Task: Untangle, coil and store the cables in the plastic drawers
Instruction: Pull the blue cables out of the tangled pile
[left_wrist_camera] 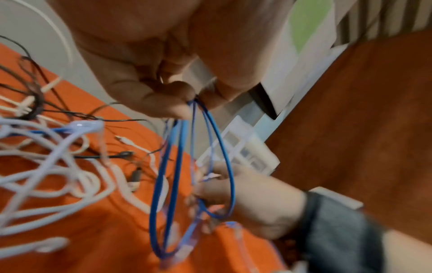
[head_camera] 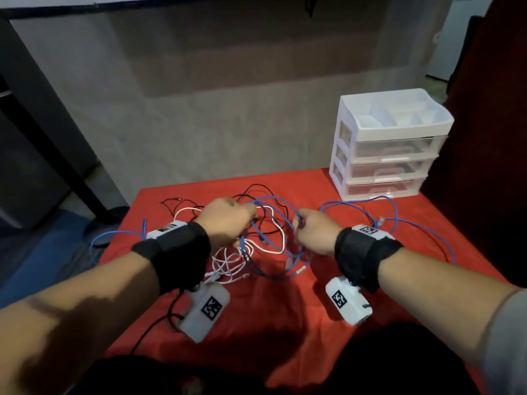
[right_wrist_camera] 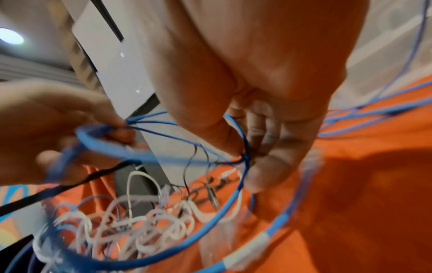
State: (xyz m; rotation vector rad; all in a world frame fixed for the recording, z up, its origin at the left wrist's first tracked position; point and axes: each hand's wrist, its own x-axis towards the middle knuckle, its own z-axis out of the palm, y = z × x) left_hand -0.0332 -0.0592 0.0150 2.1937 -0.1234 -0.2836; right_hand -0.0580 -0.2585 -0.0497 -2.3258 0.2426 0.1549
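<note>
A tangle of blue, white and black cables lies on the red cloth (head_camera: pixel 273 303). My left hand (head_camera: pixel 228 220) pinches loops of the blue cable (head_camera: pixel 273 243) above the pile; in the left wrist view the same blue cable (left_wrist_camera: pixel 177 166) hangs from my left hand (left_wrist_camera: pixel 168 103). My right hand (head_camera: pixel 310 232) pinches the same blue cable a little to the right, seen in the right wrist view as my right hand (right_wrist_camera: pixel 252 158) on the blue cable (right_wrist_camera: pixel 229 212). White cables (head_camera: pixel 231 263) bunch under my left wrist. Thin black cables (head_camera: pixel 256 192) spread behind.
A white plastic drawer unit (head_camera: pixel 385 146) with three clear drawers, all pushed in, stands at the table's far right corner; its top tray has dividers. More blue cable (head_camera: pixel 413 223) trails in front of it. The cloth's left edge drops off to a blue floor mat.
</note>
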